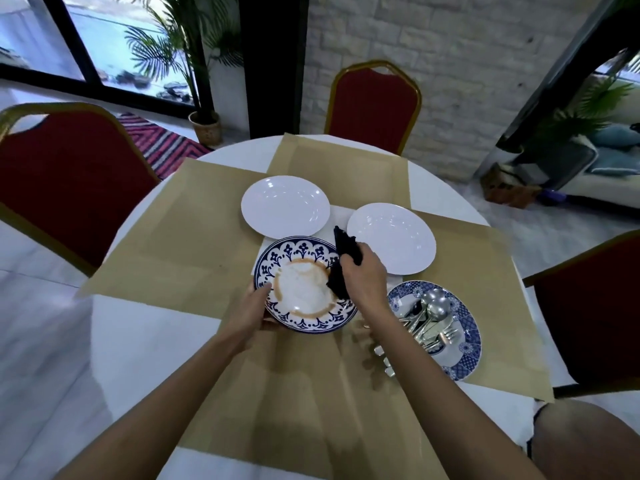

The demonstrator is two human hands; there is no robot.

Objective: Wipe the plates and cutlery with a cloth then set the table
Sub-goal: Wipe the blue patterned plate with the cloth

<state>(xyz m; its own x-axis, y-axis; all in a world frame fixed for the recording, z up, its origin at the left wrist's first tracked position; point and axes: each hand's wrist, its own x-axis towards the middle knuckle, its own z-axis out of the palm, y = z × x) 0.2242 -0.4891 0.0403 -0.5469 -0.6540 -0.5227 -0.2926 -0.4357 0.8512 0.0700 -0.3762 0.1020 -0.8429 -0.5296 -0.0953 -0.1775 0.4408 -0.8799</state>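
A blue-and-white patterned plate with an orange-brown ring stain sits tilted near the table's middle. My left hand grips its left rim. My right hand holds a dark cloth that hangs onto the plate's right side. Two plain white plates lie beyond it. To the right, a second blue patterned plate carries several spoons and forks.
Brown paper sheets cover the round white table. Red chairs with gold frames stand at the left, far side and right. A potted palm stands by the window.
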